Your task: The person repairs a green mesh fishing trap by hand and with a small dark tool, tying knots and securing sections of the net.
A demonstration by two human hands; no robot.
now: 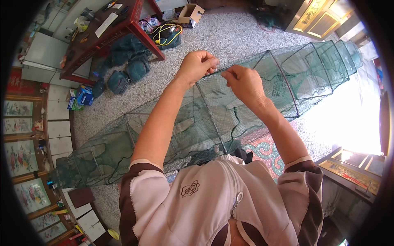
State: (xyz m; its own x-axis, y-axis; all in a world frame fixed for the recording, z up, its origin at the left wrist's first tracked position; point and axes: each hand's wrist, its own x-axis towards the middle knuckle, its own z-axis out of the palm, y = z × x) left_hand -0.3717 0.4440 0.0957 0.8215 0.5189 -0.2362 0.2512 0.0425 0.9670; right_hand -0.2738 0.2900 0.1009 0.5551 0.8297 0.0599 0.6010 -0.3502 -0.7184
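Observation:
A long green mesh fish trap with dark rectangular frames stretches across the view, from the lower left to the upper right. Over its far edge, near the top of one frame bar, both hands are raised close together. My left hand is closed, thumb and forefinger pinched. A short gap away, my right hand is closed in a similar pinch, its fingertips pointing at the left hand. Anything between the fingers is too fine to make out. A dark green cord hangs along the mesh below the right hand.
A red wooden table stands at the upper left, with dark green bundles on the speckled floor beneath it. A yellow cable and an open cardboard box lie beside it. Gold-panelled doors are at the right.

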